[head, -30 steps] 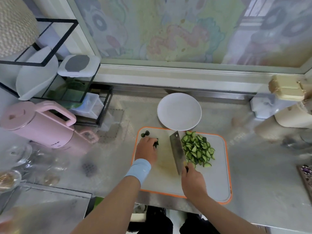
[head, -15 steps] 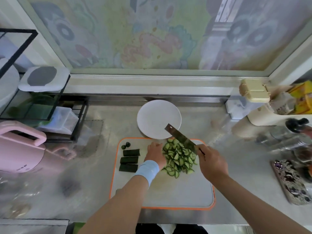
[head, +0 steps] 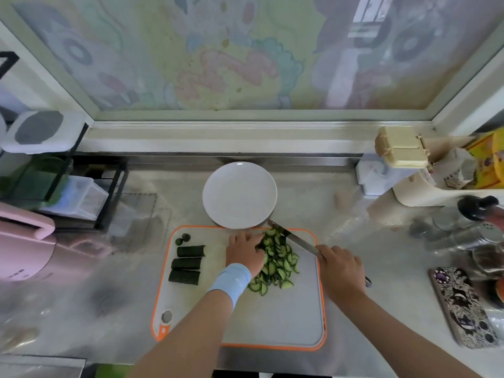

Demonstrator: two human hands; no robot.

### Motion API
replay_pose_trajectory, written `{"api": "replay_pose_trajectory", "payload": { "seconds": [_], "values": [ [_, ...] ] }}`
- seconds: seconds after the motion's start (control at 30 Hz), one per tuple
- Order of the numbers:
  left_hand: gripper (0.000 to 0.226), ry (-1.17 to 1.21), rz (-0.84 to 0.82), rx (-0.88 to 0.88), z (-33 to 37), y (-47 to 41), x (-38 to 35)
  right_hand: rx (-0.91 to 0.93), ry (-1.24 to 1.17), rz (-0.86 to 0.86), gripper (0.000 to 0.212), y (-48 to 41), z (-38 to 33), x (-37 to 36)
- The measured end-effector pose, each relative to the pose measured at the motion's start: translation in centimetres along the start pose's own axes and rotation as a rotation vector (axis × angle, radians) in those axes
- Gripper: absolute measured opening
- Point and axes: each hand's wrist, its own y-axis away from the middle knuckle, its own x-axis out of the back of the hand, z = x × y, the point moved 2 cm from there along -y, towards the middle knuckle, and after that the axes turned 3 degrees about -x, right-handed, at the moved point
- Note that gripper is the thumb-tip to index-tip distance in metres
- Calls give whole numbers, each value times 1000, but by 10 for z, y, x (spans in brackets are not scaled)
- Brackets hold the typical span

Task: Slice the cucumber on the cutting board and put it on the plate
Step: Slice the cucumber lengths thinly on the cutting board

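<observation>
Cucumber slices [head: 278,264] heaped on cutting board [head: 286,309], centre toward 12 o'clock. Left hand [head: 244,251], pale blue wristband [head: 234,279] on wrist, presses against heap from 9 o'clock; fingers seemingly near straight, tips hidden among slices. Right hand [head: 341,268] at 3 o'clock grips knife [head: 293,237], blade angled toward 11 along heap's far side. Plate [head: 240,195] at 12, rim over board edge. Three uncut cucumber pieces [head: 188,264] at 9.
</observation>
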Motion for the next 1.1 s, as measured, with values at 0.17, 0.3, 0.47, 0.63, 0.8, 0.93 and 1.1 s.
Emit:
{"api": "replay_pose_trajectory", "payload": {
  "seconds": [0.17,0.3,0.47,0.63,0.8,0.93,1.1],
  "values": [
    [54,155,-4,-65,-1,10,-2,2,-17,-104,29,4,8,-1],
    [55,155,136,46,-20,22,8,-40,8,-181,16,2,15,6],
    [74,134,-2,221,-18,37,0,-27,-50,-111,10,-4,3,17],
    [56,325,-26,210,21,37,-6,10,-151,-91,6,-7,-11,25],
    [64,373,-50,174,19,35,-7,49,-205,-56,9,-4,-16,27],
    [55,147,53,319,-15,48,4,99,-148,-62,8,-2,-27,22],
    [55,223,-14,373,-13,62,-7,67,52,23,26,-14,-21,22]
  ]
}}
